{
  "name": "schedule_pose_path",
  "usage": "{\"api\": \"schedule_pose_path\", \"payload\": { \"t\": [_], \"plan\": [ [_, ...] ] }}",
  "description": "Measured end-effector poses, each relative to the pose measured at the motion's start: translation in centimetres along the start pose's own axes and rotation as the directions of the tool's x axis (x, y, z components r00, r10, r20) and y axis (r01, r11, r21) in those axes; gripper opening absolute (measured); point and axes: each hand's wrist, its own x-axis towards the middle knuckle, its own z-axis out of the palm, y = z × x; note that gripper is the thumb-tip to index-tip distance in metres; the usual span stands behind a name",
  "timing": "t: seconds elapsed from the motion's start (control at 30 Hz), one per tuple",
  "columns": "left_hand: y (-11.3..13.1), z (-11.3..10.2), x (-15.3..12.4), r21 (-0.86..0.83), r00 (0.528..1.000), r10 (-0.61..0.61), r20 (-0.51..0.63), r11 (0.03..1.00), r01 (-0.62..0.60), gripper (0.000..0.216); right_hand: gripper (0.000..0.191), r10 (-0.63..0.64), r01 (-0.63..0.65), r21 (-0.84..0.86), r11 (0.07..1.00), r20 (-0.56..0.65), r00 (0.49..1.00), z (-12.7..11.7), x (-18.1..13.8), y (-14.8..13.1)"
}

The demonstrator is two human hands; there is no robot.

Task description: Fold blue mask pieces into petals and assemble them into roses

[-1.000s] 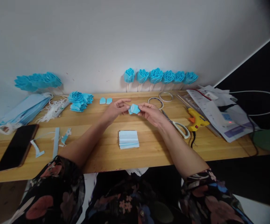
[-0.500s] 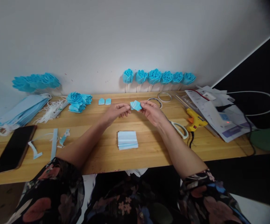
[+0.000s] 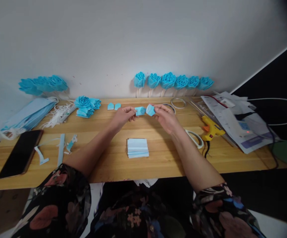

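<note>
Above the wooden table (image 3: 158, 158), my left hand (image 3: 122, 116) pinches one end of a small folded blue piece (image 3: 140, 110). My right hand (image 3: 167, 116) pinches another small blue piece (image 3: 150, 109) right beside it; the two pieces meet between my fingertips. A stack of pale blue cut rectangles (image 3: 137, 147) lies on the table just below my hands. Two small blue folded petals (image 3: 114, 106) rest on the table to the left of my left hand.
Blue fabric roses (image 3: 173, 81) line the wall; more roses (image 3: 86, 105) and a stack of masks (image 3: 29, 114) sit at left. A phone (image 3: 20, 153) and blue scraps (image 3: 59, 148) lie at front left. Scissors (image 3: 195, 138), a yellow glue gun (image 3: 211, 129), tape rings (image 3: 178, 102) and papers (image 3: 235, 122) are at right.
My left hand, which had let go half a second ago, has come back to pinch a blue piece. The pieces now spread side by side between both hands, slightly higher.
</note>
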Motion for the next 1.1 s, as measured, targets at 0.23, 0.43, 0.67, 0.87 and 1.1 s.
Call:
{"api": "schedule_pose_path", "payload": {
  "t": [0.23,0.43,0.67,0.87,1.1],
  "plan": [
    [0.2,0.0,0.0,-0.013,0.997,0.026,-0.066,1.000,-0.027,0.027,0.019,-0.125,0.165,-0.441,0.882,0.118,0.985,0.1,-0.3,0.0],
    [-0.1,0.2,0.2,-0.005,0.998,0.044,-0.040,0.999,-0.045,0.031,0.034,-0.149,0.201,-0.497,0.844,0.144,0.978,0.8,-0.4,0.3],
    [0.0,0.2,-0.1,-0.001,0.996,0.086,-0.011,0.996,-0.086,0.037,0.052,-0.169,0.207,-0.508,0.836,0.119,0.978,0.6,-0.3,0.4],
    [-0.1,0.2,-0.1,0.014,0.995,0.096,0.034,0.995,-0.096,0.034,0.055,-0.178,0.212,-0.511,0.833,0.115,0.977,0.5,-0.2,0.7],
    [0.3,0.4,-0.4,-0.001,0.994,0.091,0.058,0.996,-0.091,0.034,0.056,-0.182,0.199,-0.516,0.833,0.084,0.980,0.4,0.1,1.0]
  ]
}}
